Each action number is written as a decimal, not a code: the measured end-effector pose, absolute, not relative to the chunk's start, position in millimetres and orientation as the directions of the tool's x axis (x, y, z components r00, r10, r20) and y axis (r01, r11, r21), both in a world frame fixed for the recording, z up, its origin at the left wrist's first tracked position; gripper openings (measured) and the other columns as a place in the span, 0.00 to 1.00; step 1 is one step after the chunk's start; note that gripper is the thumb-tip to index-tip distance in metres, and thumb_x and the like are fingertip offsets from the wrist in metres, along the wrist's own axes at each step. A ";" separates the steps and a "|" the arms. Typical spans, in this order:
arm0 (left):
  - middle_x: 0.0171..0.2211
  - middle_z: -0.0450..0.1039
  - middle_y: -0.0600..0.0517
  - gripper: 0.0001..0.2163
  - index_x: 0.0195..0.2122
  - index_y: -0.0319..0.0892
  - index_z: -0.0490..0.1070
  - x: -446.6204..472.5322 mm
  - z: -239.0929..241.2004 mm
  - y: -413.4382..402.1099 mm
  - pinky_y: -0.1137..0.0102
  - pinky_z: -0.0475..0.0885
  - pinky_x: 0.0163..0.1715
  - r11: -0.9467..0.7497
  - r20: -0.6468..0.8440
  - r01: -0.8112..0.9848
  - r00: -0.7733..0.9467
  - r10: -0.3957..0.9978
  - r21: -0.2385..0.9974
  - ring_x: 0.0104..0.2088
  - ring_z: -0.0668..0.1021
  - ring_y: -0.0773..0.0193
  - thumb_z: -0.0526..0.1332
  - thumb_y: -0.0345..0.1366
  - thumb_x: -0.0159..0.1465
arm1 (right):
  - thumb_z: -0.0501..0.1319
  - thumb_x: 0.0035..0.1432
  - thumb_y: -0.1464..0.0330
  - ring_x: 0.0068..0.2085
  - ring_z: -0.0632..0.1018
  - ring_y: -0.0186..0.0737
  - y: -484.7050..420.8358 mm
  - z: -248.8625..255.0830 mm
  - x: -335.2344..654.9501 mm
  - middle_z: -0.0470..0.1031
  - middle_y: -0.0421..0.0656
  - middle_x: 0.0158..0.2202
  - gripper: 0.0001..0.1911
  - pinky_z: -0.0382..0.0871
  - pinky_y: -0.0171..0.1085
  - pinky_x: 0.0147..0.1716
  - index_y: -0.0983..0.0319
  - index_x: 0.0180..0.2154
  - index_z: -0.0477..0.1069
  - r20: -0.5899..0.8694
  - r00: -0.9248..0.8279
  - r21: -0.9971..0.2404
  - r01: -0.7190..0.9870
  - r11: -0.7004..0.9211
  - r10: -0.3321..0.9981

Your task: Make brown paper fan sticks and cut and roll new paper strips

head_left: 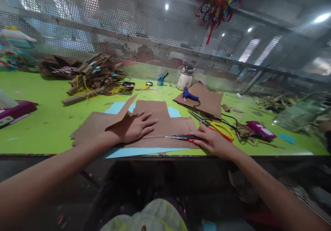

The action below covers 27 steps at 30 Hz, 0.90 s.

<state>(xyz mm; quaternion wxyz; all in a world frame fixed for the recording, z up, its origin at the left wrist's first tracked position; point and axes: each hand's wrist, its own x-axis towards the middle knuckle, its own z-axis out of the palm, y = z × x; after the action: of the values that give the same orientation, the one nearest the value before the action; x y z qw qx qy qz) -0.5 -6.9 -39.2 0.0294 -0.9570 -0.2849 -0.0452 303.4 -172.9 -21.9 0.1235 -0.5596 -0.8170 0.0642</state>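
My left hand (136,126) lies flat with fingers spread on a brown cardboard sheet (165,120) that rests on light blue paper (137,151) near the table's front edge. My right hand (214,142) is closed on the handle of red-handled scissors (183,137), whose blades point left across the cardboard's lower part. A second pair, yellow-handled scissors (219,127), lies just beyond my right hand.
On the green table (46,120) stand a blue glue gun (189,94) on another cardboard piece (207,101), a white jar (184,77), a pile of brown rolls (93,77) at the back left, and pink objects (260,129) (15,110). A perforated metal screen (129,34) closes the back.
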 end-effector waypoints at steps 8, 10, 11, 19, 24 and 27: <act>0.65 0.51 0.52 0.23 0.62 0.54 0.56 -0.7 -27.4 -13.8 0.58 0.50 0.61 -0.835 0.065 0.550 0.834 0.547 -0.024 0.63 0.57 0.53 0.40 0.49 0.68 | 0.49 0.64 0.57 0.35 0.70 0.39 -168.7 -22.8 286.3 0.66 0.46 0.39 0.20 0.67 0.37 0.35 0.55 0.54 0.67 0.182 -0.312 -0.195 0.918 0.346 0.932; 0.65 0.50 0.52 0.23 0.62 0.55 0.55 -1.7 -29.1 -12.7 0.57 0.51 0.60 -0.842 0.084 0.539 0.840 0.536 -0.018 0.63 0.56 0.52 0.39 0.49 0.68 | 0.50 0.64 0.57 0.36 0.70 0.39 -163.8 -23.0 278.5 0.66 0.46 0.39 0.20 0.66 0.37 0.35 0.56 0.53 0.68 0.190 -0.318 -0.177 0.920 0.351 0.929; 0.65 0.50 0.52 0.22 0.62 0.55 0.55 -2.0 -31.0 -11.6 0.57 0.51 0.60 -0.845 0.091 0.535 0.842 0.531 -0.015 0.63 0.56 0.52 0.40 0.48 0.69 | 0.50 0.64 0.57 0.35 0.70 0.39 -161.8 -22.7 275.1 0.66 0.46 0.39 0.20 0.66 0.37 0.34 0.56 0.53 0.68 0.191 -0.320 -0.171 0.920 0.353 0.928; 0.65 0.52 0.52 0.21 0.61 0.54 0.59 -0.5 -41.8 -7.2 0.56 0.49 0.61 -0.829 0.115 0.559 0.822 0.557 0.018 0.63 0.57 0.51 0.42 0.43 0.68 | 0.50 0.65 0.59 0.35 0.71 0.39 -166.9 -19.3 268.1 0.66 0.46 0.38 0.18 0.67 0.37 0.35 0.55 0.52 0.68 0.150 -0.333 -0.199 0.912 0.359 0.931; 0.65 0.52 0.52 0.22 0.61 0.53 0.58 -3.8 -39.6 -8.1 0.59 0.49 0.61 -0.856 0.134 0.517 0.846 0.515 0.026 0.62 0.59 0.53 0.41 0.44 0.68 | 0.49 0.65 0.59 0.36 0.71 0.39 -172.5 -22.0 268.1 0.66 0.46 0.39 0.19 0.67 0.37 0.36 0.54 0.54 0.66 0.158 -0.320 -0.214 0.912 0.349 0.934; 0.65 0.52 0.51 0.22 0.61 0.52 0.58 -3.9 -42.2 -5.7 0.59 0.48 0.61 -0.854 0.130 0.520 0.846 0.517 0.017 0.62 0.59 0.52 0.41 0.43 0.68 | 0.49 0.65 0.58 0.35 0.70 0.39 -165.1 -22.8 258.7 0.66 0.46 0.38 0.20 0.65 0.36 0.33 0.56 0.53 0.67 0.176 -0.330 -0.188 0.913 0.361 0.927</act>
<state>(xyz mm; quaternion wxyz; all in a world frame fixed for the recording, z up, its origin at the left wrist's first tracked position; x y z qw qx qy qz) -3.9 -5.7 -42.2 0.0092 -0.9606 -0.2700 -0.0649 258.7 -165.1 -22.8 0.1269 -0.5646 -0.8151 0.0276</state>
